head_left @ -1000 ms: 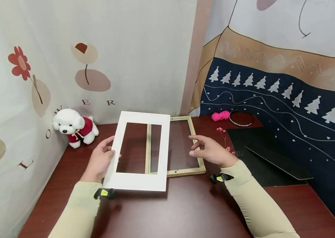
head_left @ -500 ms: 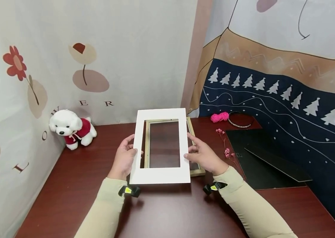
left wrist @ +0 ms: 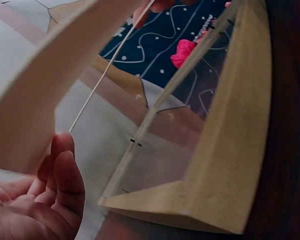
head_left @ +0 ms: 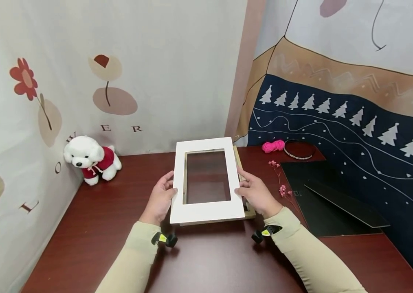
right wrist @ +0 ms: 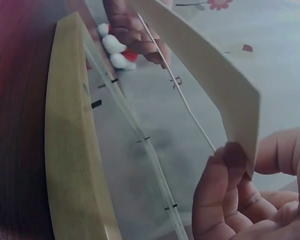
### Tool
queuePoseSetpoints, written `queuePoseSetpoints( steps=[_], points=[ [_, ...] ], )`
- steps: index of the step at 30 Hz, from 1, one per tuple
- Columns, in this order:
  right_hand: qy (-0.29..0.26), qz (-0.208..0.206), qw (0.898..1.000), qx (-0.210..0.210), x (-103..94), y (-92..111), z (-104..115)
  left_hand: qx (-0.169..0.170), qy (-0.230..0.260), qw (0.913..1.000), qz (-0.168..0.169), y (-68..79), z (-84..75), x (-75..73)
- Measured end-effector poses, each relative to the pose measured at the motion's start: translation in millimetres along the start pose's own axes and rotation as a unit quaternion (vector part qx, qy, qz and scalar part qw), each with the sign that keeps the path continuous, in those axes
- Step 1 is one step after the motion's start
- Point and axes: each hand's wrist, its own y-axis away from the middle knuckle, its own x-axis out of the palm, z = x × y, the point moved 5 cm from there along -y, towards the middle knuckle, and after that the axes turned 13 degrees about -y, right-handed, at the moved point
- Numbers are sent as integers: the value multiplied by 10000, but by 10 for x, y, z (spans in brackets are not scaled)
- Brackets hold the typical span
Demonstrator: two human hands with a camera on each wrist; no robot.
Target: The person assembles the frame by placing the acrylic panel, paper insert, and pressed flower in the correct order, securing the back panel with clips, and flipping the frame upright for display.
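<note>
A white picture mat (head_left: pixel 206 212) with a rectangular window is held between both hands. My left hand (head_left: pixel 161 199) pinches its left edge, thumb on top and fingers beneath. On the opposite edge my right hand (head_left: pixel 259 194) pinches it the same way. Below the mat lies a light wooden picture frame (head_left: pixel 250 211) on the table, mostly covered in the head view. Both wrist views show a gap between the mat (left wrist: pixel 45 85) and the wooden frame (left wrist: pixel 230 130). Small dark tabs line the frame's inner edge (right wrist: pixel 75 130).
A black backing board (head_left: pixel 324 219) with a raised stand flap (head_left: pixel 345 203) lies at right. Near it are pink dried flowers (head_left: pixel 283 191), a pink yarn bundle (head_left: pixel 273 146) and a headband (head_left: pixel 298 157). A white toy dog (head_left: pixel 85 152) in red sits at back left, by the curtain.
The mat has moved right, over the wooden frame, and lowered towards it. My right hand, which was free a second ago, has taken hold of the mat's right edge.
</note>
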Motion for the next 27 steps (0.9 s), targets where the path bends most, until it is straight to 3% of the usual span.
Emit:
queuePoseSetpoints(
  steps=[5,11,13,16,22,27],
  points=[
    [-215,-484,9986,-62,-99,-34,-19,-35,-215,9997,115,-4,80,63],
    [-264,-886,9953,-286,-184,-65,-41,-61,-493,9945,919,-1,159,135],
    [-183,-952,9949,-272,-206,-70,-58,-56,-563,9930,1036,2,166,143],
    [-39,-1000,9948,-163,-222,-78,-91,-5,-639,9934,954,6,163,136],
    [46,-689,9976,96,-219,-105,-148,-21,-656,9955,686,-3,175,130],
    [93,-538,9982,264,-219,-111,-157,-163,-704,9944,775,-7,204,133]
  ],
)
